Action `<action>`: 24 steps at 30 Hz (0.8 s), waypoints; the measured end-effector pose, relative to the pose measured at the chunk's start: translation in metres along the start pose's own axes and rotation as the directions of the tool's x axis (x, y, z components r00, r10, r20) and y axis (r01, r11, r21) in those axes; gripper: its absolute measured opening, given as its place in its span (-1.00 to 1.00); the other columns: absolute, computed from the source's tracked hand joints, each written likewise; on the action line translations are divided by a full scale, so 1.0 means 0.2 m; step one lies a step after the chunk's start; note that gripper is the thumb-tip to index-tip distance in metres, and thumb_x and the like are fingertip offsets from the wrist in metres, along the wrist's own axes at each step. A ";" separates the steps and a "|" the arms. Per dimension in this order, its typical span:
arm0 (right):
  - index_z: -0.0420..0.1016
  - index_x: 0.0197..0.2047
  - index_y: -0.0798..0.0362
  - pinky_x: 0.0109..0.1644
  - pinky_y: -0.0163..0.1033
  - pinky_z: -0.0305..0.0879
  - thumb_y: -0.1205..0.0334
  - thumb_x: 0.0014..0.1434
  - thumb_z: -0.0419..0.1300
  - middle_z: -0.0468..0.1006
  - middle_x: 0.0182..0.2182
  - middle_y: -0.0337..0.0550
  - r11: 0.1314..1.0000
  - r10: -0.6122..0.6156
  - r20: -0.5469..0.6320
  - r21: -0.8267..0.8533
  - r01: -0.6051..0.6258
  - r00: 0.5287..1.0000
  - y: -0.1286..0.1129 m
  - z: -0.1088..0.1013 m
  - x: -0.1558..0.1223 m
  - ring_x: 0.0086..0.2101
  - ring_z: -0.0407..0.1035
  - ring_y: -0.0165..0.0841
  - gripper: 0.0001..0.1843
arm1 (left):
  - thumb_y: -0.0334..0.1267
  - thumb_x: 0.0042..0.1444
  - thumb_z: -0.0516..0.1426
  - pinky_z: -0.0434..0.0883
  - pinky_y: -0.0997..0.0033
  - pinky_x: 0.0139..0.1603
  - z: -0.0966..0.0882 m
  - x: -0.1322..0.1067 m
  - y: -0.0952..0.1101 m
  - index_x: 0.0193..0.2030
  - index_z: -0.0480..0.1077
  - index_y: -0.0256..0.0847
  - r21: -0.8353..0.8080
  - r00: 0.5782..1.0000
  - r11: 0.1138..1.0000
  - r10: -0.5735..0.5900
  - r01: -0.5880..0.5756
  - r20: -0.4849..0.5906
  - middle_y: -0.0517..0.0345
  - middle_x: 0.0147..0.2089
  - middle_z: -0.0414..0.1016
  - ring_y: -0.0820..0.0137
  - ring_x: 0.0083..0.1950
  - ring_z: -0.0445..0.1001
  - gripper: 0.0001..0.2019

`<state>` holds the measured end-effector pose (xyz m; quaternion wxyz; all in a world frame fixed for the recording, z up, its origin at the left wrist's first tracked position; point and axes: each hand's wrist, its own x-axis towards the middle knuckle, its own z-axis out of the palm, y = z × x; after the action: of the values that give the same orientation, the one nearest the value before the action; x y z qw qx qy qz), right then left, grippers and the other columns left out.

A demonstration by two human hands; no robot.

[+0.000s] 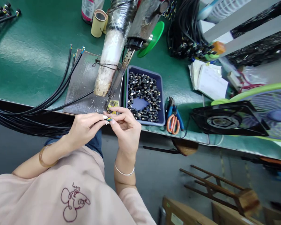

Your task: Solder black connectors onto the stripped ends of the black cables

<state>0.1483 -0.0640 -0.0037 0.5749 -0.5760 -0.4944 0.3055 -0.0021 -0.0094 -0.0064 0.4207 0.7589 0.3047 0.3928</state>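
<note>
My left hand (85,128) and my right hand (125,126) meet at the front edge of the green bench, fingers pinched together on the coloured wire ends (109,119) of a cable. The cable itself is mostly hidden by my hands. Just beyond my fingertips hangs the tip of a soldering iron (118,79) over a grey metal plate (81,86). To the right of the plate stands a blue tray (161,93) filled with several small black connectors (144,93).
A bundle of black cables (25,117) runs off the left edge. Orange and blue-handled cutters (173,117) lie right of the tray. A black fan (227,120), papers (208,79), a tape roll (98,23) and a green spool (152,39) sit further back. A wooden stool (224,187) stands below.
</note>
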 end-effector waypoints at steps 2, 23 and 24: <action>0.45 -0.42 0.03 -0.08 -0.15 0.63 0.28 0.19 0.26 0.60 -0.11 -0.13 1.000 -0.017 -0.033 -0.023 0.016 0.999 0.00 0.03 -0.02 -0.24 0.63 -0.32 -0.85 | -0.32 0.29 0.12 0.40 0.49 -0.27 0.00 0.00 0.01 -0.40 0.46 -0.23 0.021 0.999 0.998 -0.052 0.052 0.010 0.13 -0.39 0.58 0.45 -0.39 0.48 -0.78; 0.50 -0.17 -0.09 -0.15 -0.05 0.63 0.32 0.30 0.16 0.66 -0.16 -0.17 0.871 -0.415 -0.137 -0.347 0.349 0.899 -0.02 0.04 -0.09 -0.18 0.61 -0.26 -0.87 | -0.18 0.19 0.19 0.24 0.58 -0.51 -0.07 0.03 0.04 -0.42 0.44 -0.30 -0.355 0.884 0.813 -0.388 0.462 0.262 0.27 -0.62 0.35 0.57 -0.58 0.25 -0.76; 0.49 -0.18 -0.09 -0.15 -0.05 0.63 0.33 0.30 0.15 0.66 -0.16 -0.17 0.864 -0.417 -0.126 -0.361 0.350 0.900 -0.01 0.04 -0.09 -0.17 0.61 -0.25 -0.87 | -0.16 0.19 0.20 0.23 0.57 -0.51 -0.07 0.03 0.04 -0.41 0.45 -0.30 -0.345 0.886 0.821 -0.381 0.455 0.263 0.27 -0.61 0.35 0.57 -0.58 0.24 -0.75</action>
<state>0.1352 -0.0777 -0.0059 0.5664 -0.5811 -0.5831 0.0382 -0.0099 -0.0026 0.0074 0.6677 0.6042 0.3385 0.2729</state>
